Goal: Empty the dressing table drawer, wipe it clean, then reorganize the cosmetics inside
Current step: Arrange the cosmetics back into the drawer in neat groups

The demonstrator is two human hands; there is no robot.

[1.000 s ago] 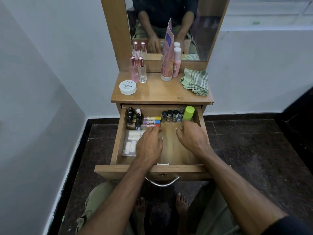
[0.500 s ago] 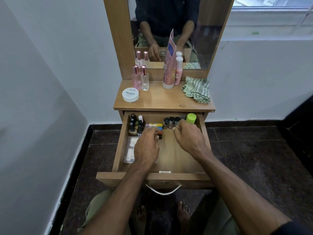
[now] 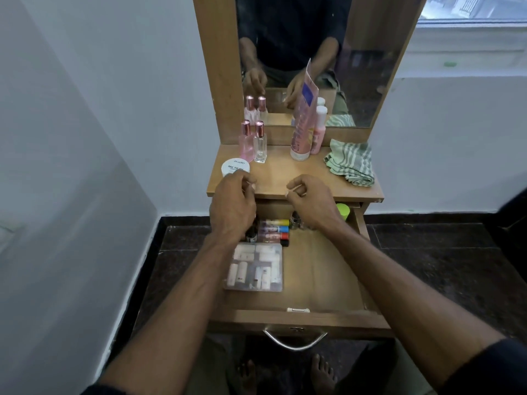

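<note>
Above the half-restocked drawer (image 3: 296, 316), both hands (image 3: 232, 208) (image 3: 312, 202) are raised, fingers loosely curled on nothing; remaining cosmetics likely fetched next.

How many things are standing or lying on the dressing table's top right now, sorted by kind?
Perfume bottles: 2, pink and clear
Tall tube: 1
Pink bottle with white cap: 1
White nail polish jar: 1
Green striped cloth: 1
Total: 6
</note>
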